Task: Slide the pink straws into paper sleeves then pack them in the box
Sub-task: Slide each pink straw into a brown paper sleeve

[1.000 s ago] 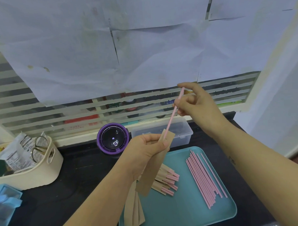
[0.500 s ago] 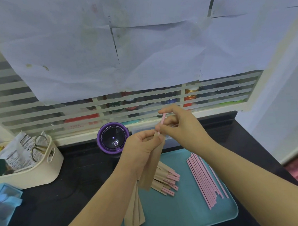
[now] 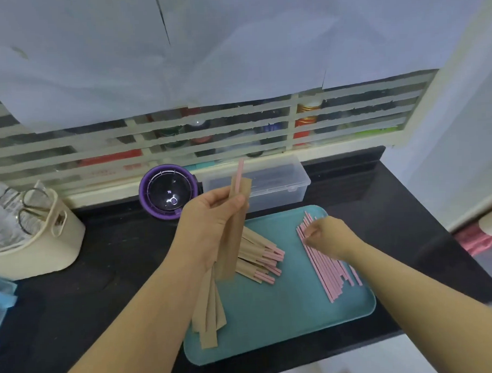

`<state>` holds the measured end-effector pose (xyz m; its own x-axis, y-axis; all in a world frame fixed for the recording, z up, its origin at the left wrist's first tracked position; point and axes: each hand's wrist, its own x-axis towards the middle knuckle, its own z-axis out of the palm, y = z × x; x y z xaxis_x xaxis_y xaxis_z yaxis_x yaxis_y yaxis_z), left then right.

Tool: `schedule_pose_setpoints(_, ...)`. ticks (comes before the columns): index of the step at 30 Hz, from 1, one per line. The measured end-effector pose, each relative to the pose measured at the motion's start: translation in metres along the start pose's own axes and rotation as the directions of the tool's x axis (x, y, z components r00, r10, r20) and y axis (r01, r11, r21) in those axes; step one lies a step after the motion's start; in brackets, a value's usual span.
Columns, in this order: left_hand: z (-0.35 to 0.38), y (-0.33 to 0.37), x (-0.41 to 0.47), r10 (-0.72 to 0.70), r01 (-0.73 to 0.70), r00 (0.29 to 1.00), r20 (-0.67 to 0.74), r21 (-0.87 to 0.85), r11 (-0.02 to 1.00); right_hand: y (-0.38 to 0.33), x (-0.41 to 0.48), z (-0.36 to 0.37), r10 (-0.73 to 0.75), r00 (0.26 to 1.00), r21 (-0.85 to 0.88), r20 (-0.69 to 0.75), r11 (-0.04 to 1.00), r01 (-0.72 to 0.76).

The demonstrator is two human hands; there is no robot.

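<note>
1. Fingers (image 3: 220,197) of the left hand (image 3: 210,227) curl round a brown paper sleeve (image 3: 231,243), with the thumb pressed on its front. The hand holds it raised and nearly upright above the back of the teal tray (image 3: 301,319).
2. The right hand (image 3: 327,236) sits low over the far ends of the loose pink straws (image 3: 326,270) with its fingers curled. Blur hides whether they pinch one.
3. One pink straw (image 3: 240,174) sits in the held sleeve, its tip poking out of the top.
4. Sleeved straws (image 3: 259,260) lie piled on the tray beside the left wrist. Empty sleeves (image 3: 208,315) overhang its left edge.
5. The clear box (image 3: 270,185) stands behind the tray by the wall. Bare tray shows between the piles and along the near rim.
</note>
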<state>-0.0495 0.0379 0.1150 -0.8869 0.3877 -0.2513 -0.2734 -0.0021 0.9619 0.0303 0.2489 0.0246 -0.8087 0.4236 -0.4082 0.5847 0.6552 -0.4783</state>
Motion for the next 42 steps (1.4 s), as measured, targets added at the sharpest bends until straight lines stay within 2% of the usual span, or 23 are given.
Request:
schedule_pose_setpoints(5, -0.002, -0.012, -0.004, -0.040, 0.039, 0.999, -0.015, -0.021, 0.999, 0.026, -0.001, 0.046, 0.124, 0.992, -0.253, -0.024, 0.959, -0.126)
schedule_pose_setpoints(19, -0.012, -0.010, -0.016, -0.038, 0.041, 0.998, -0.047, 0.067, 0.997, 0.008, -0.009, 0.054, 0.081, 0.995, -0.379, -0.062, 0.920, -0.098)
schedule_pose_setpoints(22, -0.011, -0.009, -0.014, -0.023, 0.025, 1.000, -0.021, 0.092, 0.995, 0.008, -0.010, 0.050, 0.088, 0.992, -0.321, -0.085, 0.941, -0.111)
schedule_pose_setpoints(25, -0.011, -0.013, -0.013, -0.030, 0.032, 0.999, -0.015, 0.096, 0.995, 0.005, -0.012, 0.041, 0.060, 0.994, -0.188, -0.090, 0.979, -0.076)
schedule_pose_setpoints(27, -0.010, -0.016, -0.012, -0.052, 0.052, 0.999, -0.009, 0.067, 0.996, -0.003, -0.014, 0.027, 0.009, 0.995, -0.002, -0.097, 1.000, -0.009)
schedule_pose_setpoints(28, -0.010, -0.016, -0.011, -0.060, 0.060, 0.998, -0.002, 0.057, 0.997, -0.011, -0.016, 0.017, -0.008, 0.996, 0.167, -0.091, 0.986, 0.023)
schedule_pose_setpoints(29, -0.009, -0.014, -0.009, -0.064, 0.063, 0.998, 0.008, 0.050, 0.997, -0.019, -0.020, 0.002, -0.015, 0.998, 0.385, -0.067, 0.922, 0.040)
schedule_pose_setpoints(30, -0.009, -0.013, -0.007, -0.066, 0.066, 0.998, 0.014, 0.049, 0.997, -0.029, -0.024, -0.010, -0.028, 0.999, 0.612, -0.020, 0.790, 0.035)
schedule_pose_setpoints(32, -0.006, -0.006, -0.003, -0.061, 0.059, 0.997, 0.040, 0.062, 0.996, -0.049, -0.035, -0.043, -0.103, 0.994, 0.910, 0.031, 0.413, 0.014)
schedule_pose_setpoints(34, -0.003, 0.003, -0.001, -0.073, 0.068, 0.995, 0.072, 0.074, 0.995, -0.067, -0.044, -0.074, -0.153, 0.988, 0.993, -0.017, 0.116, 0.035)
schedule_pose_setpoints(36, -0.002, 0.011, 0.003, -0.081, 0.074, 0.993, 0.083, 0.081, 0.994, -0.083, -0.050, -0.099, -0.193, 0.978, 0.995, -0.078, -0.069, 0.066)
schedule_pose_setpoints(38, -0.001, 0.018, 0.007, -0.068, 0.061, 0.994, 0.082, 0.092, 0.994, -0.099, -0.055, -0.115, -0.228, 0.965, 0.985, -0.126, -0.142, 0.095)
schedule_pose_setpoints(42, -0.006, 0.022, 0.012, -0.051, 0.043, 0.995, 0.087, 0.096, 0.994, -0.121, -0.061, -0.118, -0.250, 0.931, 0.962, -0.266, -0.008, 0.273)
